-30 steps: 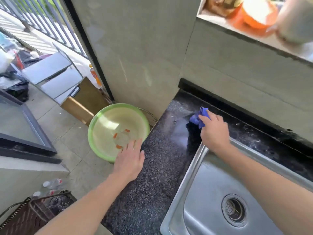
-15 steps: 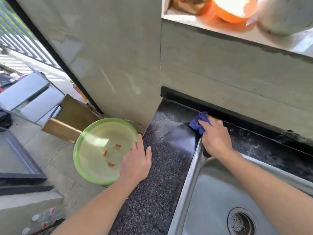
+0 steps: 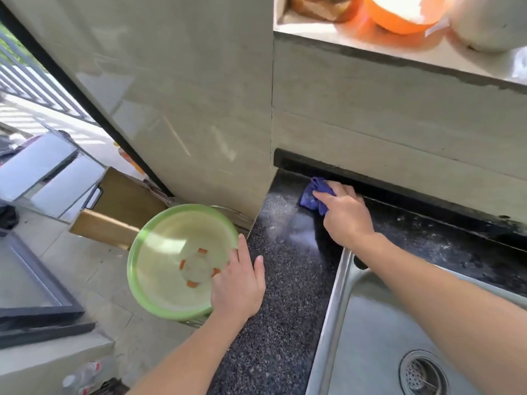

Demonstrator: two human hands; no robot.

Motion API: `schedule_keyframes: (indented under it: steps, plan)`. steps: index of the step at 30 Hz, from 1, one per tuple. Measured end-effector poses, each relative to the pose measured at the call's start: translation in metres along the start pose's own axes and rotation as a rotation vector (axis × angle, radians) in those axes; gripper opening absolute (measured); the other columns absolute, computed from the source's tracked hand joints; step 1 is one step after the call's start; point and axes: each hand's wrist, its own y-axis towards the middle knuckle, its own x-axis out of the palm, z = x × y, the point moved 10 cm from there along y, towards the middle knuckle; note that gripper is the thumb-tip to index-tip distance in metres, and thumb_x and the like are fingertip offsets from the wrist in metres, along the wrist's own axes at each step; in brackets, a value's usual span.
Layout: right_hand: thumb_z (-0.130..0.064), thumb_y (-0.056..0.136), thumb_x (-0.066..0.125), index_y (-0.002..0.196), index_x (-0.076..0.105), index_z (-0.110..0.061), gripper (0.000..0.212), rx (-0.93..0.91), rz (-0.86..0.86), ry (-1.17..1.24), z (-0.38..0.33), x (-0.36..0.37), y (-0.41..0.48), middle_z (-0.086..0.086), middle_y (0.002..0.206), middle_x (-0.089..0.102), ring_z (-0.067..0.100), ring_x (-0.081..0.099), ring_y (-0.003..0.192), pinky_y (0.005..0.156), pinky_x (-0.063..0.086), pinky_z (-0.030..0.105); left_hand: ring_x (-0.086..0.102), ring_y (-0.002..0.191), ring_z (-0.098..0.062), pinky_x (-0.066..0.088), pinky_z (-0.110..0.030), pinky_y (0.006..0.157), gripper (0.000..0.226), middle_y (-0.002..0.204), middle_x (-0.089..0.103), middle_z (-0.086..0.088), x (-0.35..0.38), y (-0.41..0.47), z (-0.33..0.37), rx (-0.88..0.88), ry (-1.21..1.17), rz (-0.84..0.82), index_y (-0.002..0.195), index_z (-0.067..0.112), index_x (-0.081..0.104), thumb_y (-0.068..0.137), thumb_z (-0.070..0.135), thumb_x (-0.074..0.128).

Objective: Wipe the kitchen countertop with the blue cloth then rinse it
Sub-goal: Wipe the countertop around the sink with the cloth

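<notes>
The hands are well apart. The right hand [image 3: 346,216] presses the blue cloth [image 3: 315,195] flat against the back corner of the dark speckled surface [image 3: 285,295], fingers spread over it and closed down on the bunched fabric, just beside the black strip at the foot of the tiled wall [image 3: 399,129]. The left hand [image 3: 238,283] lies open, palm down, at the surface's left edge, its fingers overlapping the rim of a green basin [image 3: 159,269] that sits below, off the surface; whether it touches the basin I cannot tell.

The steel sink [image 3: 370,337] takes up the lower right, dry-looking, its drain [image 3: 422,374] uncovered, and no water is running in view.

Judging from this, the wiping is under way and not finished: a pale smear or sheen shows near the cloth, and whitish specks remain on the strip of surface behind the sink, to the right of the right hand. The long stretch towards the camera looks unwiped or at least unchanged. The rinse is all still to do, since the cloth is on the surface, not in the sink.
</notes>
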Motion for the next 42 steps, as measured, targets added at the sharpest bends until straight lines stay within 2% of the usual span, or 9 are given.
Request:
schedule_keyframes:
  steps: [3,9,17,22,26,32,36,40,42]
  plan:
    - [-0.008,0.082,0.048,0.124,0.061,-0.016,0.045,-0.009,0.102,0.081,-0.021,-0.017,-0.021,0.01,0.135,0.052,0.036,0.047,0.113,0.094,0.043,0.041,0.058,0.107,-0.029,0.044,-0.042,0.079,0.064,0.139,0.045,-0.007,-0.001,0.0,0.0,0.01,0.009,0.007,0.154,0.015,0.006,0.101,0.048,0.019]
    - [-0.013,0.079,0.046,0.11,0.07,-0.02,0.04,-0.559,-0.025,0.036,-0.112,0.04,-0.059,0.007,0.133,0.058,0.032,0.055,0.118,0.093,0.046,0.042,0.065,0.095,-0.028,0.049,-0.041,0.07,0.066,0.128,0.054,-0.008,0.0,0.002,-0.002,0.027,0.029,0.05,0.153,0.01,0.018,0.099,0.047,0.028]
    - [-0.012,0.08,0.057,0.114,0.068,-0.018,0.037,0.018,-0.043,-0.246,-0.013,-0.01,-0.004,0.012,0.129,0.056,0.039,0.051,0.108,0.081,0.047,0.044,0.062,0.1,-0.024,0.046,-0.038,0.07,0.066,0.134,0.048,-0.005,-0.003,0.0,0.001,0.073,0.014,0.059,0.154,0.01,0.004,0.101,0.048,0.017]
    - [-0.018,0.073,0.039,0.1,0.067,-0.016,0.039,-0.138,0.192,-0.195,-0.098,-0.01,0.013,0.008,0.122,0.062,0.035,0.057,0.103,0.075,0.045,0.04,0.061,0.103,-0.023,0.046,-0.037,0.072,0.066,0.138,0.046,-0.004,0.0,0.002,0.001,0.056,-0.007,0.039,0.154,0.012,0.003,0.101,0.048,0.018]
    - [-0.018,0.078,0.036,0.107,0.067,-0.013,0.042,-0.282,0.116,-0.229,-0.124,0.025,0.033,0.01,0.122,0.062,0.035,0.059,0.103,0.076,0.05,0.04,0.061,0.104,-0.025,0.047,-0.039,0.073,0.066,0.137,0.047,-0.005,0.003,0.002,0.0,0.05,0.004,0.031,0.154,0.013,0.004,0.101,0.048,0.019]
    - [-0.016,0.081,0.051,0.122,0.061,-0.016,0.042,-0.004,0.083,-0.285,0.003,0.001,-0.009,0.014,0.128,0.055,0.038,0.054,0.102,0.078,0.045,0.042,0.058,0.111,-0.025,0.047,-0.039,0.079,0.066,0.144,0.042,-0.007,0.004,0.002,0.001,0.057,0.014,0.0,0.154,0.013,0.003,0.1,0.048,0.016]
    - [-0.009,0.075,0.069,0.113,0.065,-0.012,0.038,0.234,-0.018,-0.358,0.08,-0.018,-0.053,0.02,0.121,0.055,0.041,0.054,0.094,0.073,0.049,0.045,0.061,0.106,-0.026,0.048,-0.039,0.076,0.066,0.141,0.046,-0.008,0.0,0.001,0.001,0.047,0.008,0.016,0.154,0.012,0.007,0.099,0.048,0.017]
    - [-0.012,0.083,0.057,0.116,0.061,-0.015,0.034,0.509,-0.012,-0.338,0.118,-0.049,-0.075,0.017,0.119,0.051,0.038,0.046,0.103,0.079,0.043,0.043,0.063,0.098,-0.029,0.048,-0.04,0.072,0.066,0.134,0.051,-0.01,-0.002,0.0,0.002,0.041,0.004,0.024,0.153,0.011,0.012,0.099,0.047,0.02]
    - [-0.018,0.086,0.054,0.124,0.057,-0.025,0.039,0.493,0.054,-0.296,0.096,-0.057,-0.071,0.013,0.121,0.05,0.036,0.045,0.106,0.08,0.04,0.04,0.063,0.097,-0.031,0.048,-0.041,0.071,0.066,0.131,0.052,-0.011,-0.001,0.001,0.003,0.039,0.008,0.018,0.153,0.01,0.013,0.099,0.046,0.021]
